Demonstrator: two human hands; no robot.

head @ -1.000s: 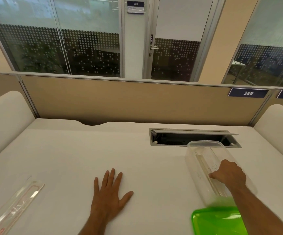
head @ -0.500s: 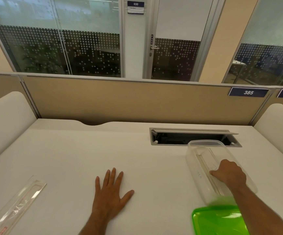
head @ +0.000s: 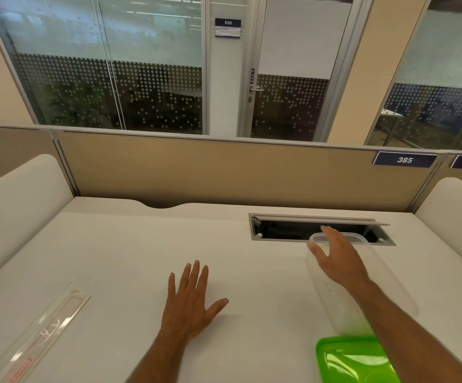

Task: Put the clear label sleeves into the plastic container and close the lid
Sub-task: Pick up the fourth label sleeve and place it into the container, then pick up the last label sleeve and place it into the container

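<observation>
- Sleeves first: one clear label sleeve (head: 35, 337) lies flat on the white desk (head: 130, 244) at the near left, running diagonally from the bottom-left corner up toward the middle, with red printing along its length; it is well apart from both hands and from the container
- green lid (head: 355, 360) lies at the near right edge of the view, just below the near end of the plastic container, partly hidden under the right forearm; whether it touches the container cannot be told
- left hand (head: 189, 305) rests palm down on the desk near the centre, fingers straight and spread, thumb angled out to the right; it grips nothing
- plastic container (head: 335, 294) is clear, long and narrow, without its lid, standing on the desk to the right and running from near the lid away toward the slot; the forearm crosses it and blur hides the inside, so its contents cannot be told
- right hand (head: 335, 261) is raised over the far end of the container, fingers extended and loosely parted, thumb out to the left; it holds nothing
- cable slot (head: 279, 230) is a dark rectangular opening in the desk just behind the container; beyond it a tan partition (head: 210, 175) carries a plate numbered 385
</observation>
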